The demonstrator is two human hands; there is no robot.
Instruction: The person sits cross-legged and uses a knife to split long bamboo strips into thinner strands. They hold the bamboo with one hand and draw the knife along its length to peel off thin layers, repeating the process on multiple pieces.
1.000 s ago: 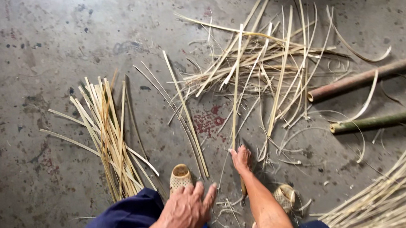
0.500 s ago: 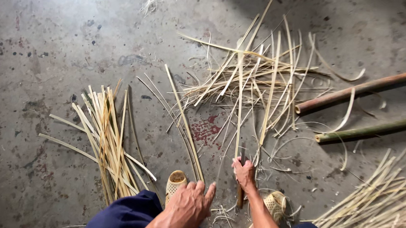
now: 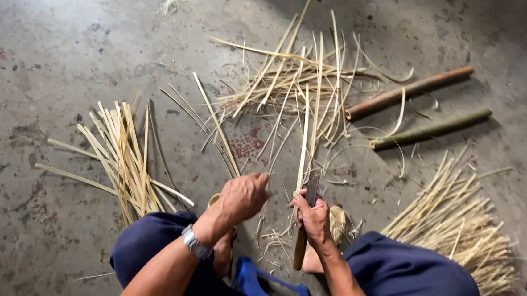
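Note:
My right hand (image 3: 315,218) grips a knife with a long wooden handle (image 3: 299,250) and a dark blade (image 3: 312,187) that points up and away. A long pale bamboo strip (image 3: 304,141) runs along the blade, from the hand toward the loose heap of strips (image 3: 293,82). My left hand (image 3: 244,196), with a watch on its wrist, hovers just left of the knife. Its fingers are curled and its palm is hidden, and nothing shows in it. Both hands are above my knees in dark blue trousers.
A bundle of flat bamboo strips (image 3: 124,157) lies at the left, and a thicker sheaf (image 3: 456,223) at the right. A brown bamboo pole (image 3: 409,91) and a green one (image 3: 432,129) lie at the far right. A blue stool (image 3: 266,284) is under me, on a concrete floor.
My right hand has drawn back from the floor and now holds the knife upright with a strip against it. My left hand has lifted off my knee toward the knife.

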